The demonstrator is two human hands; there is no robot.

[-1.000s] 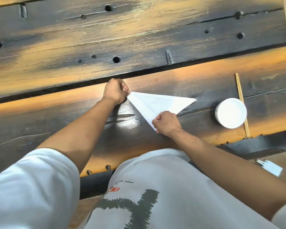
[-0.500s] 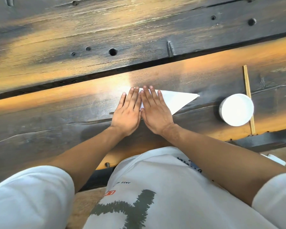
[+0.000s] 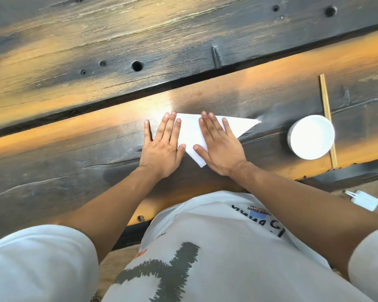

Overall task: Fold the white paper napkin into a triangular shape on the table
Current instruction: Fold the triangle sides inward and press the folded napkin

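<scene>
Both flat, fingers straight: left hand (image 3: 162, 147) and right hand (image 3: 218, 147) pressing white paper napkin (image 3: 191, 136), already triangular, on table (image 3: 74, 162), bowl (image 3: 310, 137) at three o'clock. Risk: uneven sliding pressure skewing or tearing thin layers.

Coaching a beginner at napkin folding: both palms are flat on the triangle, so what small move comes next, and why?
Probably slide the left hand and right hand outward along the napkin to sharpen creases: it already lies triangular, both pressing flat.

Matt white paper napkin (image 3: 192, 136); dark, weathered, cracked wood table (image 3: 74, 162); glossy white bowl (image 3: 311, 137)
</scene>
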